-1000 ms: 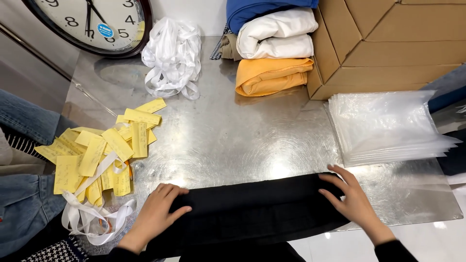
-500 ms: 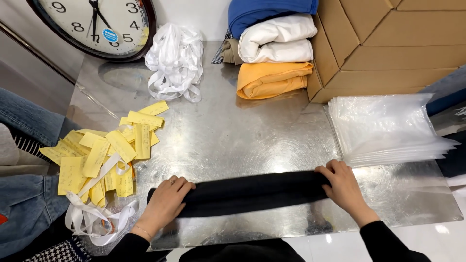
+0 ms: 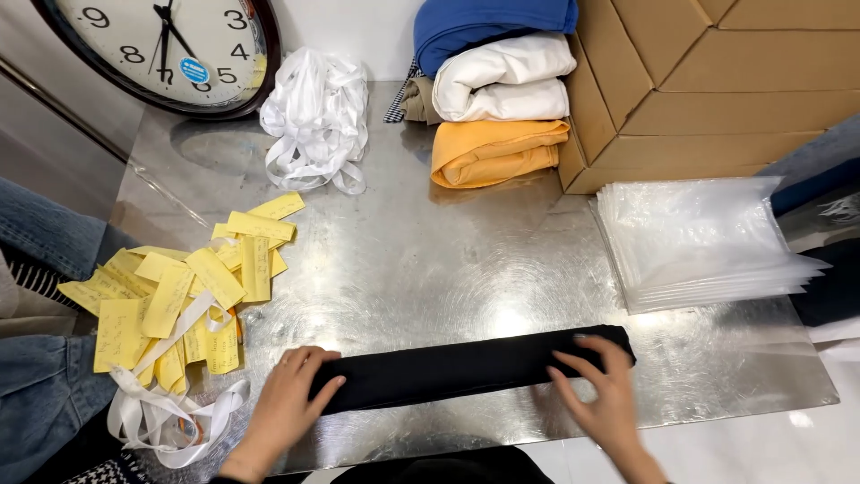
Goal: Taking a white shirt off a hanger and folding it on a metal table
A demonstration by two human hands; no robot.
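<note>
Black cloth roll [image 3: 466, 369], ends hidden under left hand [image 3: 285, 403], right hand [image 3: 602, 400]

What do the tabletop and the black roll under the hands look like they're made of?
Tabletop: likely sheet metal, brushed and shiny, judging by swirled scratches and glare. Black roll: seems soft matte fabric, with no shine, rolled tight.

The left hand [image 3: 285, 405] covers one end of the rolled black cloth [image 3: 466, 369], the right hand [image 3: 602, 401] part of the other. The wall clock [image 3: 161, 49] and cardboard boxes [image 3: 717, 81] run off the top edge. Writing on the yellow slips [image 3: 179, 287] is too small to tell. Both forearms leave the frame below.
</note>
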